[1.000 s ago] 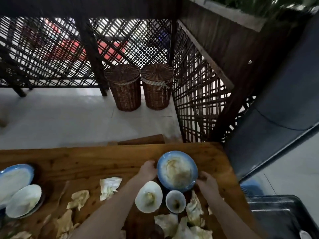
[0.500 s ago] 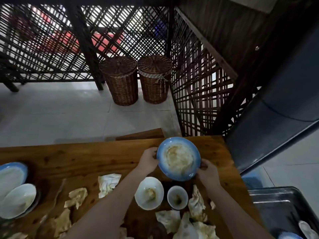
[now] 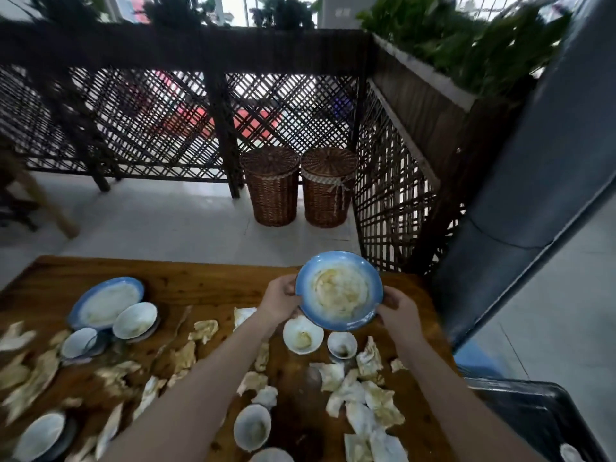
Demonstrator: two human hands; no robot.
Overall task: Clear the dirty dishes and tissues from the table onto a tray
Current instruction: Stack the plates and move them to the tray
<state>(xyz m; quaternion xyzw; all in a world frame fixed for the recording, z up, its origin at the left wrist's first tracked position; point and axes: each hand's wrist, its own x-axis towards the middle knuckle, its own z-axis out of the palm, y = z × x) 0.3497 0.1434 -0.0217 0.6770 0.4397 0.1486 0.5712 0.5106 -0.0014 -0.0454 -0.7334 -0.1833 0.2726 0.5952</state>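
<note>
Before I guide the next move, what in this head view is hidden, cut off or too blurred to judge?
- Dark tray: bottom-right corner, cut off by the frame; its contents mostly out of view.
- Blue-rimmed plate: underside and the fingers beneath it hidden by the plate itself, held between left hand and right hand.
- Bowls at lower left: motion-blurred and cropped.
- Tissues: edges smeared, count unclear.

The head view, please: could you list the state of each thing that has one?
Blue plate: dirty, held above the table.
Left hand: gripping the plate's rim.
Right hand: gripping the opposite rim.
Small white bowl: dirty, on the table.
Tissues: crumpled, scattered.
Wicker baskets: lidded, upright.
</note>
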